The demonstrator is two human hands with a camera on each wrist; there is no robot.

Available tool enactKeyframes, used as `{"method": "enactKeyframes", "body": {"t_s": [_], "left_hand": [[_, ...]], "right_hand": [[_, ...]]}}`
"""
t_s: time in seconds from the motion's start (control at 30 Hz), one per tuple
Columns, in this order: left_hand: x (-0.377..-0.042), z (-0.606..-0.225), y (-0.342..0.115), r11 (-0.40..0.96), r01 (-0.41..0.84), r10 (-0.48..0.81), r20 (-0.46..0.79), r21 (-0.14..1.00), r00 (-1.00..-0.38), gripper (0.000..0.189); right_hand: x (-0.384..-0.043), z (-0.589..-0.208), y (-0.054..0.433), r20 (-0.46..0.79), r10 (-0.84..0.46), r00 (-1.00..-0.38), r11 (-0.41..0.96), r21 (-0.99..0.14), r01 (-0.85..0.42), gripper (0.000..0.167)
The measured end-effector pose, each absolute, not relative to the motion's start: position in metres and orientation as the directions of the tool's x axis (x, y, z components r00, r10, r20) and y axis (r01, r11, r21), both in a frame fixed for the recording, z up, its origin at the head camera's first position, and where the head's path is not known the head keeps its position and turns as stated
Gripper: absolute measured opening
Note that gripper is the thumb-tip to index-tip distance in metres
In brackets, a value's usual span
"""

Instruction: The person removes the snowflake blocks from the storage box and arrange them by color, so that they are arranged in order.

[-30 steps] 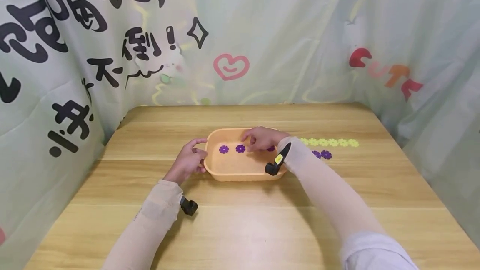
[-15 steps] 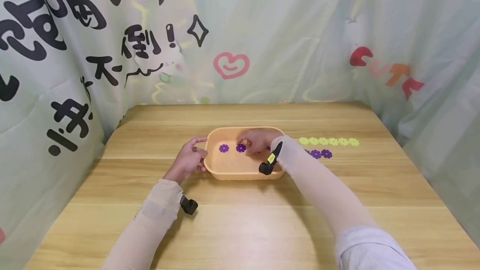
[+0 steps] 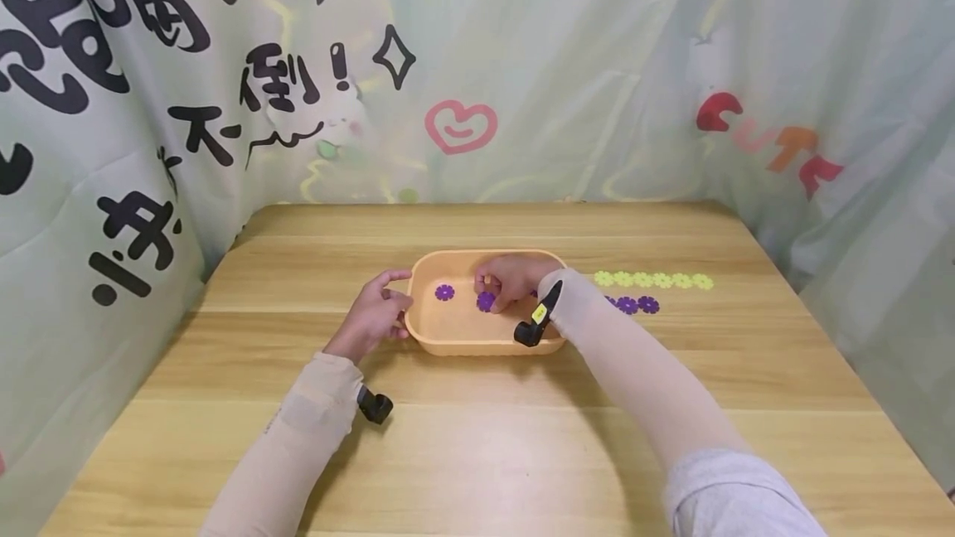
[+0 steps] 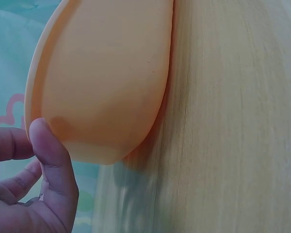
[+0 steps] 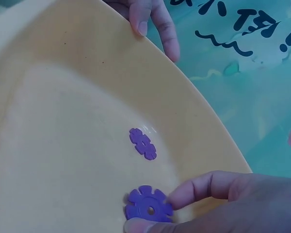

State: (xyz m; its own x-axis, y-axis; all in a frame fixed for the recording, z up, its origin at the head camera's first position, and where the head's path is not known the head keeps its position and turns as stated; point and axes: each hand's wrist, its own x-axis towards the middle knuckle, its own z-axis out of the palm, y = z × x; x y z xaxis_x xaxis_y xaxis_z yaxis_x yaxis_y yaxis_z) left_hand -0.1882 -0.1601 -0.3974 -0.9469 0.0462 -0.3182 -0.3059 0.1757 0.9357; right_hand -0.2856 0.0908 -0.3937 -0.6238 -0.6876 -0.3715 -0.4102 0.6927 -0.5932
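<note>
An orange plastic basin stands on the wooden table. At its left end my left hand pinches the rim between thumb and forefinger, the thumb lying on the inner side in the left wrist view. My right hand reaches inside and pinches a purple snowflake disc by its edge with thumb and forefinger. A second purple snowflake disc lies on the basin floor to the left. Another bit of purple shows just behind my right wrist, mostly hidden.
Right of the basin, several yellow snowflake discs lie in a row. In front of them is a shorter row of purple discs, partly covered by my right forearm. A printed curtain hangs behind the table.
My right hand has moved left inside the basin and taken hold of the middle purple disc, which is now tilted and slightly shifted. My left hand has stayed at the rim.
</note>
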Motion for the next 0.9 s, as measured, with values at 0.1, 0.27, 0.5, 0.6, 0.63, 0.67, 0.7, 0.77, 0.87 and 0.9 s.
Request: {"method": "enactKeyframes", "body": {"t_s": [0.1,0.27,0.5,0.6,0.63,0.67,0.7,0.77,0.87,0.9], "left_hand": [[-0.187,-0.397,-0.160,0.179,-0.312,0.034,-0.323,0.933,-0.946,0.048],[-0.186,-0.397,-0.160,0.182,-0.305,0.040,-0.317,0.935,-0.948,0.048],[-0.187,-0.395,-0.160,0.193,-0.299,0.044,-0.313,0.934,-0.949,0.048],[-0.187,-0.395,-0.160,0.194,-0.302,0.043,-0.315,0.933,-0.948,0.049],[-0.187,-0.395,-0.161,0.194,-0.301,0.044,-0.315,0.933,-0.948,0.049],[-0.186,-0.395,-0.161,0.194,-0.301,0.047,-0.315,0.934,-0.948,0.049],[-0.187,-0.395,-0.161,0.194,-0.300,0.050,-0.315,0.934,-0.948,0.049],[-0.186,-0.395,-0.161,0.192,-0.299,0.054,-0.314,0.935,-0.948,0.050],[-0.187,-0.396,-0.161,0.188,-0.300,0.055,-0.315,0.935,-0.948,0.049],[-0.187,-0.396,-0.160,0.187,-0.300,0.056,-0.315,0.936,-0.948,0.049]], "right_hand": [[-0.285,-0.394,0.091,-0.359,-0.694,-0.624,0.691,-0.575,-0.438,0.025],[-0.284,-0.392,0.094,-0.332,-0.688,-0.646,0.709,-0.500,-0.498,0.022],[-0.278,-0.383,0.104,-0.305,-0.693,-0.653,0.691,-0.538,-0.483,0.021],[-0.276,-0.379,0.110,-0.266,-0.725,-0.636,0.654,-0.555,-0.514,0.021],[-0.275,-0.378,0.112,-0.249,-0.736,-0.630,0.641,-0.556,-0.529,0.020],[-0.274,-0.377,0.115,-0.236,-0.744,-0.625,0.631,-0.555,-0.542,0.021],[-0.273,-0.376,0.117,-0.224,-0.750,-0.622,0.623,-0.553,-0.553,0.021],[-0.271,-0.374,0.123,-0.200,-0.757,-0.622,0.614,-0.544,-0.572,0.022],[-0.268,-0.371,0.130,-0.173,-0.756,-0.632,0.609,-0.540,-0.581,0.023],[-0.266,-0.369,0.133,-0.160,-0.756,-0.635,0.605,-0.543,-0.582,0.024]]}}
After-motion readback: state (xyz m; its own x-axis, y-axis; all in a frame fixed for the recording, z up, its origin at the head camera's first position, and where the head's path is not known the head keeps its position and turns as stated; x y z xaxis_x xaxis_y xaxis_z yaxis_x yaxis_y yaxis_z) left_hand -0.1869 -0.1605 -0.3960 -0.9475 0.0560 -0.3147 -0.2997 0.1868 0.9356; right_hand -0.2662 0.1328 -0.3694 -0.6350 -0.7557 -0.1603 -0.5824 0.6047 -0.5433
